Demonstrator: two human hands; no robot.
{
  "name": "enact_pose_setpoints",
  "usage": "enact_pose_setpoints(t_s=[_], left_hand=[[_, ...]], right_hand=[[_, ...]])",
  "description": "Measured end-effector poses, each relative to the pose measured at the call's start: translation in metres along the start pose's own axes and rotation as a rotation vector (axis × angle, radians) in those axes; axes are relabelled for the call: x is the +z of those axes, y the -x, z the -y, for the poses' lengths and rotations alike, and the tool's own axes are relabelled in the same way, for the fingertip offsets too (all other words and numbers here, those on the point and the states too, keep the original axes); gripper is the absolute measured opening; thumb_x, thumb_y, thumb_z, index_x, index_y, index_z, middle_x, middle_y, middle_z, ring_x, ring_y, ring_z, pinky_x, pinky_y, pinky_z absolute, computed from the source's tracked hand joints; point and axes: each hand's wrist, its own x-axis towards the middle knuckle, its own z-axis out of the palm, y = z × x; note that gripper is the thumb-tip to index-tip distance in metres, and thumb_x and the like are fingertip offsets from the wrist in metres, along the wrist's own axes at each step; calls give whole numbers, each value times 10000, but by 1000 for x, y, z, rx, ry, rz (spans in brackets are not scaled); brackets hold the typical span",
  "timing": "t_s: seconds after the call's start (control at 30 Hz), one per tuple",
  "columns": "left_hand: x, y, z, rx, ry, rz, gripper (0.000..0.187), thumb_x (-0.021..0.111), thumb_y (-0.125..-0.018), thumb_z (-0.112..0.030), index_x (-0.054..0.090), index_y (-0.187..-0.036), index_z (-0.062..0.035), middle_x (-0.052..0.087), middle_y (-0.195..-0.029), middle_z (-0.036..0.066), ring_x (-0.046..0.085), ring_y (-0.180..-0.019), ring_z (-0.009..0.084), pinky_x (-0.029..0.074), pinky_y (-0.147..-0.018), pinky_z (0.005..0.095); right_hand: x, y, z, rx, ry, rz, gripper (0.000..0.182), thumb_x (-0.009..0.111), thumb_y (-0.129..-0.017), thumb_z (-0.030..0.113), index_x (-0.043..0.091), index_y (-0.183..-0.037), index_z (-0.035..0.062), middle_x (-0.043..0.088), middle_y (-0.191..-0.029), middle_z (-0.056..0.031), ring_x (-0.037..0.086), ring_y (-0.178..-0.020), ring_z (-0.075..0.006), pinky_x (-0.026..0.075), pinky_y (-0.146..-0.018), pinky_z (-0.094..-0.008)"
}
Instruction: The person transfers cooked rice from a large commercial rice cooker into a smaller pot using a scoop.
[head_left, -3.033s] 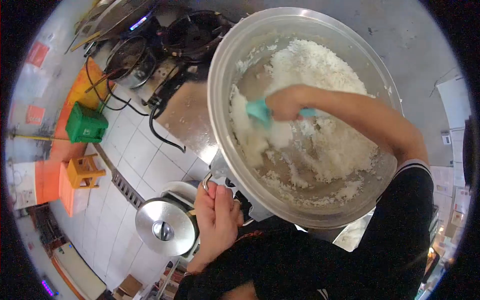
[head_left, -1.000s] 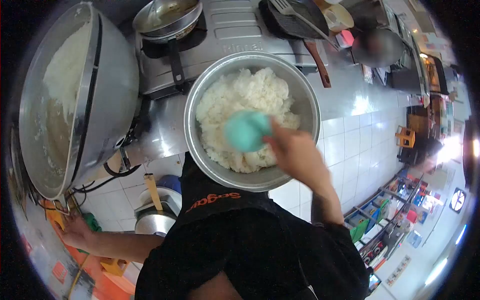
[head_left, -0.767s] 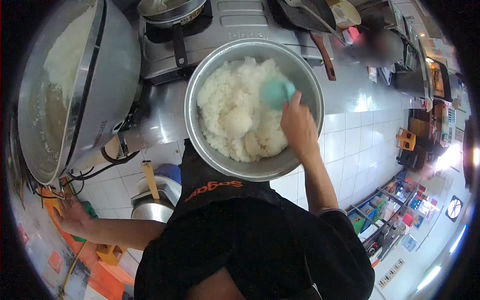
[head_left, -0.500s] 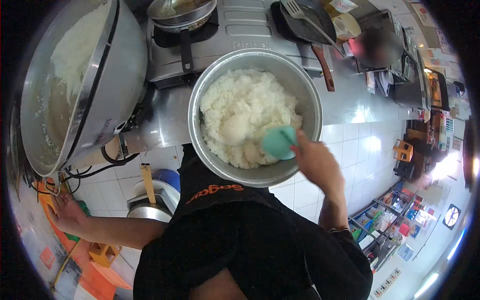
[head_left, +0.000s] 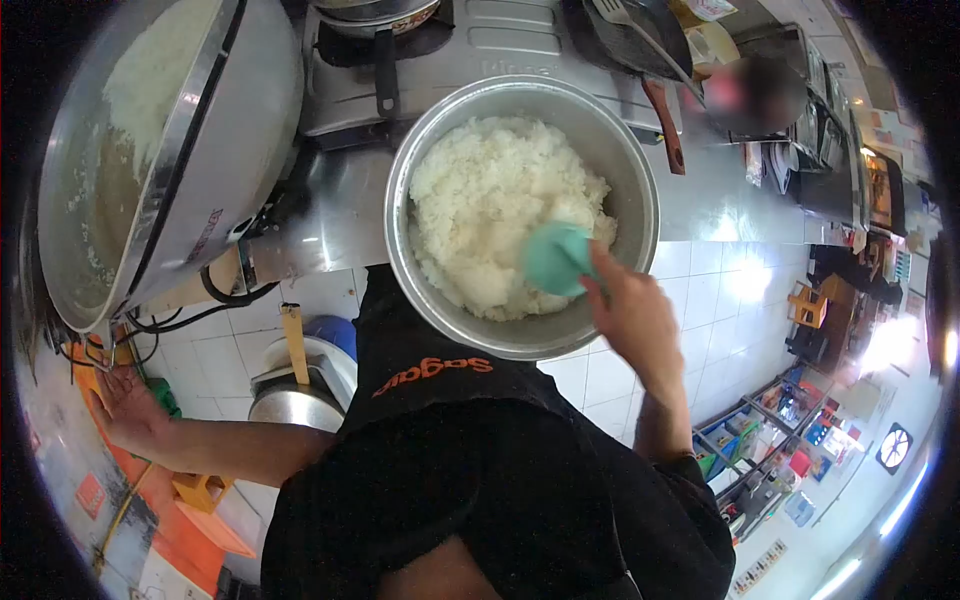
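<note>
A wide metal pot (head_left: 400, 245) holds a large mound of white cooked rice (head_left: 500, 190). My right hand (head_left: 640, 320) grips a round teal scoop (head_left: 556, 258) and presses it against the lower right of the mound; it is slightly blurred, and my fingers cover its near end. Far to the left, my left hand (head_left: 130, 408) has its fingers stretched out and holds nothing visible. It is just below the metal handle of a big tilted rice cooker (head_left: 240, 130), whose inner pot has more rice (head_left: 160, 80) along one side.
Behind the pot is a gas stove (head_left: 500, 45) with a dark-handled pan (head_left: 385, 75). To its right lies a black frying pan (head_left: 630, 45) with a slotted spatula (head_left: 655, 50) across it. A wooden-handled tool sticks out of a container (head_left: 295, 405) below the counter. Shelving (head_left: 765, 450) stands right.
The teal scoop has moved slightly up against the rice, and the mound is flatter near it. My left hand has shifted slightly upward. The view has also moved a little.
</note>
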Motion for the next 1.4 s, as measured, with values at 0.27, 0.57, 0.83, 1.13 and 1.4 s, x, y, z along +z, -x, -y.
enact_pose_setpoints(t_s=[0.27,0.57,0.83,1.13,1.4], left_hand=[[27,14,0,8,-55,-94,464,441,-953,-178,391,-1241,182,513,-1177,264,511,-1015,310,444,-879,375],[12,5,-11,-94,-61,-10,425,534,-922,-227,475,-1206,84,578,-1016,204,554,-948,294,449,-855,417],[-1,6,-8,-110,20,58,454,521,-928,-184,440,-1215,158,522,-1175,239,511,-1020,285,439,-924,366],[30,9,8,-24,-30,31,264,538,-893,-109,550,-1079,77,626,-1023,178,605,-892,237,483,-803,300],[55,-7,19,-90,-258,-204,340,457,-976,-301,613,-1032,-5,580,-710,81,549,-573,138,451,-528,234]], right_hand=[[-22,10,-5,-113,-52,-158,416,627,-842,201,578,-1253,165,679,-899,-140,658,-728,-324,529,-646,-429],[52,-39,70,-55,-89,-38,367,584,-878,260,563,-1242,221,636,-801,-120,630,-688,-357,502,-585,-453],[-30,25,5,47,-37,78,354,579,-878,277,579,-1208,148,663,-845,-172,645,-794,-370,501,-670,-458],[-8,22,-9,326,-700,73,366,494,-970,252,482,-1208,-25,487,-608,-24,407,-513,-76,344,-439,-271],[-30,-7,56,72,-1178,-82,425,505,-892,128,410,-1279,-20,453,-613,-3,355,-404,-47,247,-363,-187]])
